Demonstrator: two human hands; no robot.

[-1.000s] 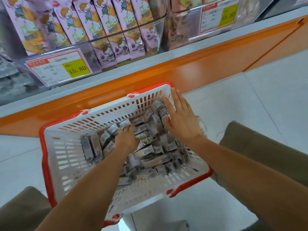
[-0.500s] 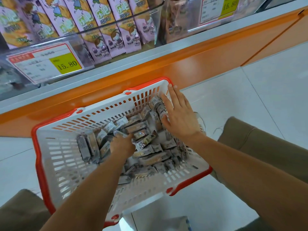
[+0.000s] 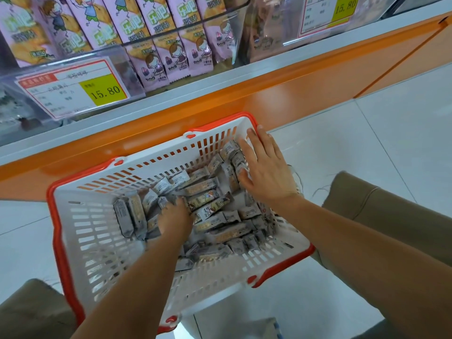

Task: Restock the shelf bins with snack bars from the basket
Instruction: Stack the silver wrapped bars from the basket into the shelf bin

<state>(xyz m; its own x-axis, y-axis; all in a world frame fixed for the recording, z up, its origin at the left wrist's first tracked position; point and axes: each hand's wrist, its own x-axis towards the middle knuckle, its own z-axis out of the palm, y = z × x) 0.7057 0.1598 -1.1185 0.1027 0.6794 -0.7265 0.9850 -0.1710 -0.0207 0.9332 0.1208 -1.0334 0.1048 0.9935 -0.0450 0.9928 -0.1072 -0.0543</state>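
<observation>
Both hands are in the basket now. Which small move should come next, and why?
Probably close the left hand around a few snack bars and lift them toward the shelf bins above. Its fingers are dug into the pile in the basket, though blur hides whether they grip. The right hand lies flat, fingers straight, against bars at the far right corner, so it holds nothing.

A shop: price tag (image 3: 73,89) on stocked shelf bins (image 3: 186,33)

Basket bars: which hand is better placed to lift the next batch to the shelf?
Left, probably. The left hand is sunk in the middle of the bars, fingers buried among them. The right hand lies flat with straight fingers at the basket's far right corner, holding nothing.
</observation>
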